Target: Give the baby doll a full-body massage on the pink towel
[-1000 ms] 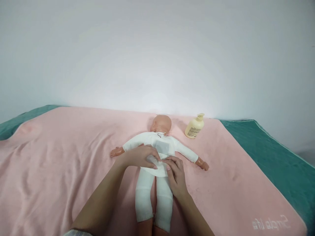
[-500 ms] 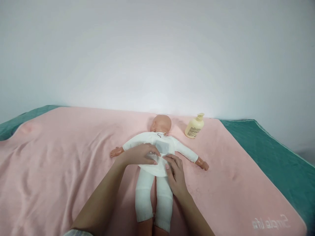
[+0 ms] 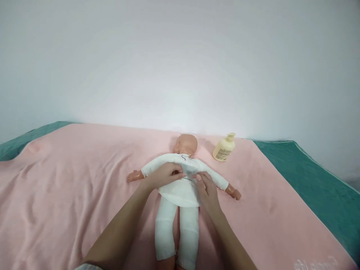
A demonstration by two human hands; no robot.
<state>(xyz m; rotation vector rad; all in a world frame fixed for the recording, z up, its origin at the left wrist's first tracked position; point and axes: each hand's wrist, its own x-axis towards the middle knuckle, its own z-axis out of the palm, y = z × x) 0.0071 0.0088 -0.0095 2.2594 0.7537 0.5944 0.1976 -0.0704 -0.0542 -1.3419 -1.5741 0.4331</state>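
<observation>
A baby doll [image 3: 180, 195] with a white cloth body lies stretched out on a pink blanket, its bald head away from me and no face showing. My left hand [image 3: 168, 174] is over the left side of its torso, thumb and fingers bent together in a pinch. My right hand [image 3: 207, 189] is on the other side, thumb against curled fingers. Between the fingertips lies a greyish patch [image 3: 190, 168] on the doll's torso, partly covered by my hands. A thin dark line runs just below it. Whatever the fingertips pinch is too small to make out.
A pale yellow pump bottle [image 3: 224, 149] stands beyond the doll's right-hand arm. The pink blanket [image 3: 92, 180] is wrinkled at the left and lies over a green cover [image 3: 312, 176]. A plain pale wall [image 3: 180, 67] rises behind.
My hands have drawn slightly apart and up the torso, the right one shifting right. Both have curled in, and they now cover the lower part of the greyish patch. The view has tilted slightly.
</observation>
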